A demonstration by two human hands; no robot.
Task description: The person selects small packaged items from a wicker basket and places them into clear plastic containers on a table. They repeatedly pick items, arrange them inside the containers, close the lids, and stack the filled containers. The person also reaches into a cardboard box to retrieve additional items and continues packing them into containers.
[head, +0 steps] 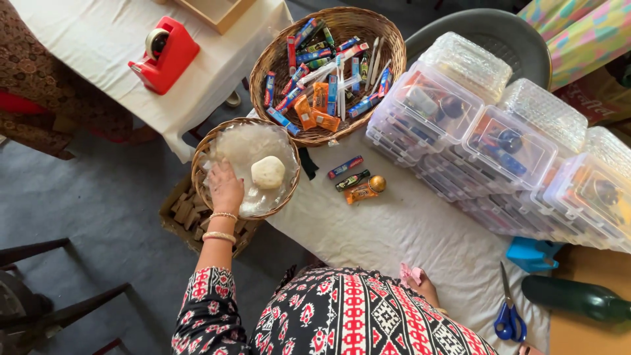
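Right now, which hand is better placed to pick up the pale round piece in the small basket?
Left. The left hand already rests inside the small basket, beside the pale round piece. The right hand sits low near the body, holding something pink.

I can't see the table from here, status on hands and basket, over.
Left hand open, reaching into small wicker basket, beside pale round lump. Right hand at table edge, grip unclear. Nothing blocking.

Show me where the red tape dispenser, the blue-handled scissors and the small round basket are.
red tape dispenser [164,56], head view, on its red body.
blue-handled scissors [509,322], head view, on the blue handles.
small round basket [200,154], head view, on its woven left rim.
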